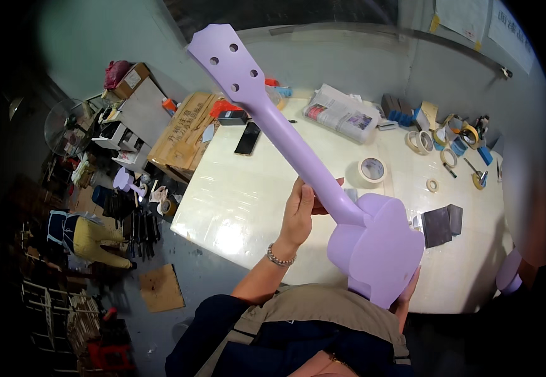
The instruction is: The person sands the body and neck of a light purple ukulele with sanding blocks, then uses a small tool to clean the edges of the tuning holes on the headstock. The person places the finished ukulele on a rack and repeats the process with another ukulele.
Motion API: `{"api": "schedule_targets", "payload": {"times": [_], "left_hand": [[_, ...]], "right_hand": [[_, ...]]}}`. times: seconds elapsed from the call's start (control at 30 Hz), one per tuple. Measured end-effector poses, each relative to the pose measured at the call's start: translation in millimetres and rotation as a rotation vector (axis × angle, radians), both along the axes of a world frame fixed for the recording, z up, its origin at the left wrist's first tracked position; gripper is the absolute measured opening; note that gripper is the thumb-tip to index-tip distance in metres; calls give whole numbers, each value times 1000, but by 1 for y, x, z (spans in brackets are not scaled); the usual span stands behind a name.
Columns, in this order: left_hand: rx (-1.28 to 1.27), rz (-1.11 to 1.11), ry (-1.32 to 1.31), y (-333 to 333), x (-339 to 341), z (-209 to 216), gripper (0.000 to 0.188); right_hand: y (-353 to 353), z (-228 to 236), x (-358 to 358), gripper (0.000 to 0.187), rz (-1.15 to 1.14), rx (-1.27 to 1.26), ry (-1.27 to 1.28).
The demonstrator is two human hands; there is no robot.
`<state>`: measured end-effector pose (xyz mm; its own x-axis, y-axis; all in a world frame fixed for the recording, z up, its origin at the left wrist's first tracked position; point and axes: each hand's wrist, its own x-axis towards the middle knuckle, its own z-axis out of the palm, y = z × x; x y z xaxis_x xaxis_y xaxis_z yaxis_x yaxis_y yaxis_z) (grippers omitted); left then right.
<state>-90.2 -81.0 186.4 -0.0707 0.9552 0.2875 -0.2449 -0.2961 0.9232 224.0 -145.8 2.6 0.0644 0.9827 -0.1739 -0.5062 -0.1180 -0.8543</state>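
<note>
A lilac-painted small guitar body with neck (373,245) is held up over the table's near edge, back side toward me, headstock (223,53) with several tuner holes pointing up and left. My left hand (301,210) grips the neck just above the body; a bead bracelet sits on that wrist. My right hand (408,292) supports the lower edge of the body from underneath, with only fingertips showing past it.
A glossy cream table (241,207) carries a black phone (248,138), a masking tape roll (371,169), more tape rolls (420,141), folded newspapers (342,113), dark sandpaper blocks (439,225). Cardboard boxes (185,135) and a fan (65,125) stand left. Another lilac piece (125,181) lies on the floor side.
</note>
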Motion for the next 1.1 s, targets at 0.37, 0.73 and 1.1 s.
{"api": "schedule_targets", "payload": {"times": [0.37, 0.73, 1.1], "left_hand": [[-23, -177, -437, 5, -19, 0, 51], [-10, -302, -343, 1, -4, 4, 40], [36, -362, -275, -3, 9, 9, 40]], "right_hand": [[40, 107, 36, 71, -79, 249, -842], [4, 159, 100, 75, -65, 198, -1183], [-4, 52, 40, 79, 415, -98, -430]]}}
